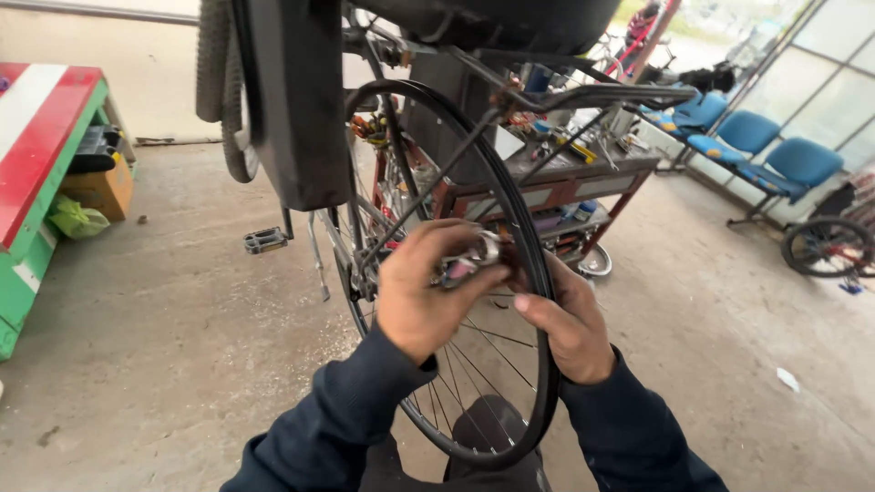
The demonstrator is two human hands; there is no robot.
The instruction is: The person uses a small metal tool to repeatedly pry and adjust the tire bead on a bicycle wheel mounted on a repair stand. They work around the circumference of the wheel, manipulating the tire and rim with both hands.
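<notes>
Right now you are working at the hub of the rear bicycle wheel (533, 301), which is sitting bare-rimmed in the upturned frame, filling the view's centre. Your left hand (421, 296) is closing its grip around a small silvery metal part (474, 255) at the axle, fingers curled tight on it. Your right hand (570, 323), at 3 o'clock from the left, is resting against the rim and spokes, thumb across the rim; you cannot tell whether its fingers are clamping anything. It looks like an axle-fitting step. The next move is calling for steady turning force while the right hand is bracing the wheel. A cluttered tabletop (583, 164) is standing beyond, at 1 o'clock.
</notes>
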